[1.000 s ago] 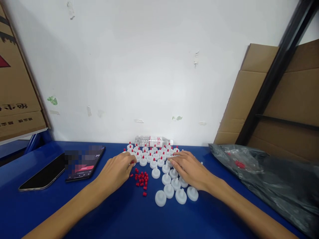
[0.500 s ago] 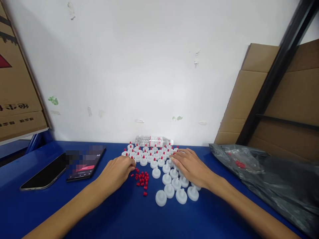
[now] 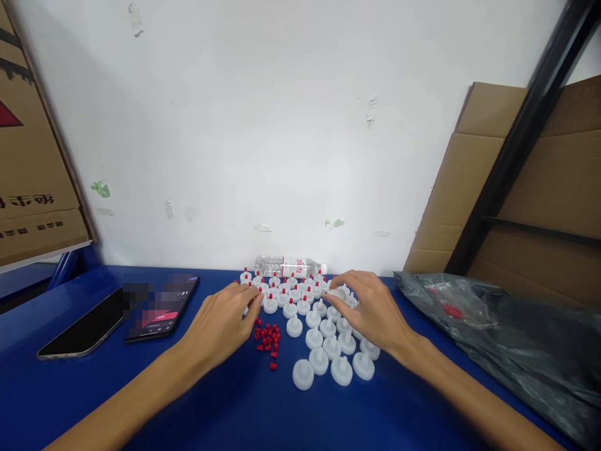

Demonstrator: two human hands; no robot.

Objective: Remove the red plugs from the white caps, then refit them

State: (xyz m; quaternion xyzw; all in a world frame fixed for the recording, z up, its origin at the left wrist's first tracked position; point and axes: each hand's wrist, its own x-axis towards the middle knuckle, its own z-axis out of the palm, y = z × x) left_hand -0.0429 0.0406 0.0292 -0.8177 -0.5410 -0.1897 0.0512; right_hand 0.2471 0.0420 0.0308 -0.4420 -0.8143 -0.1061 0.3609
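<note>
My left hand (image 3: 230, 318) is closed in a pinch, thumb and forefinger together near the capped rows; a bit of red shows at the fingertips, apparently a small red cap. My right hand (image 3: 373, 307) pinches a white nozzle lid (image 3: 337, 293) between thumb and fingers, partly hidden by them. Below it stand several bare white nozzle lids (image 3: 314, 338), spouts up. Between the hands and toward the back are rows of white lids with red tips (image 3: 290, 308). A loose heap of small red caps (image 3: 267, 338) lies just right of my left hand.
A clear plastic bottle (image 3: 291, 267) lies along the wall behind the lids. Two phones (image 3: 162, 313) rest at left on the blue table (image 3: 225, 407). Grey plastic sheeting (image 3: 507, 351) with a clear bag of red pieces (image 3: 453, 310) covers the right side. Cardboard (image 3: 446, 188) leans behind.
My left hand has moved slightly up and right from the red heap, and a stray red cap beside it no longer shows. My right hand has curled and raised a white lid.
</note>
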